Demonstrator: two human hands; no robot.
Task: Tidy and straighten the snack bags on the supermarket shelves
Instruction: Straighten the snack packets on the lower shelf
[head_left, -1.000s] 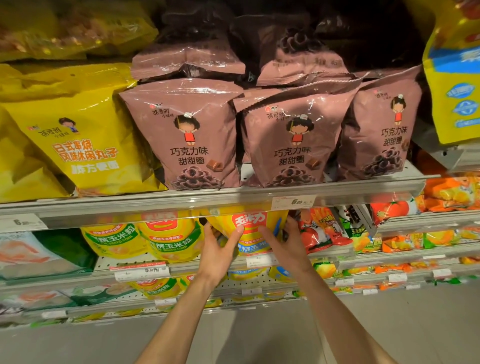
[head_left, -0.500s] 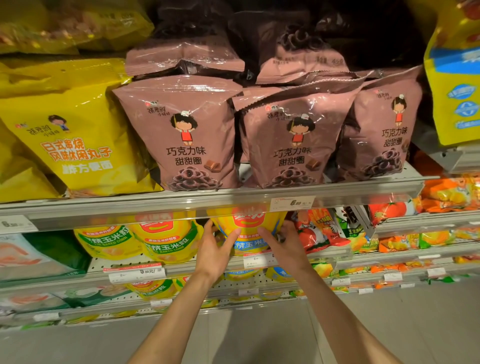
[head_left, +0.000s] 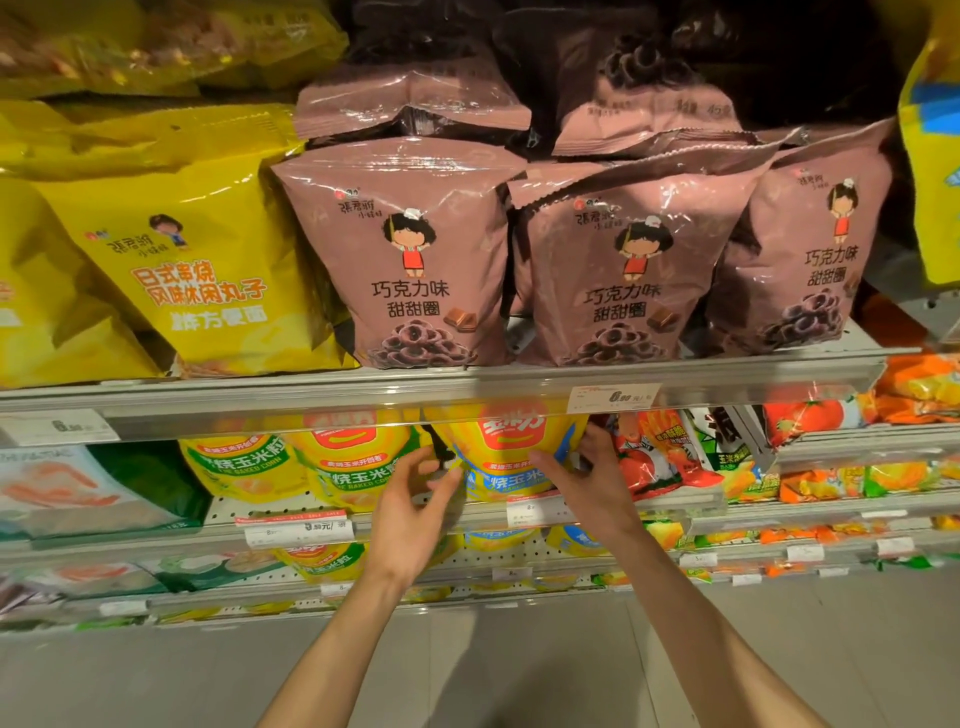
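Here, a yellow corn-snack bag (head_left: 511, 457) is shown upright on the second shelf (head_left: 675, 506), beneath the brown chocolate-ring bags (head_left: 613, 270). Its right edge is gripped by the right hand (head_left: 592, 478); the left hand (head_left: 410, 499), fingers loosely spread, is held at its left edge.

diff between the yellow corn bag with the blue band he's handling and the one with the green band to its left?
The blue-band corn bag has the right hand curled on its side; the green-band corn bag is ungripped, with the left hand loose in front of the gap between the two. Label bands differ: blue versus green. Both are yellow with a red logo, standing on the same shelf.
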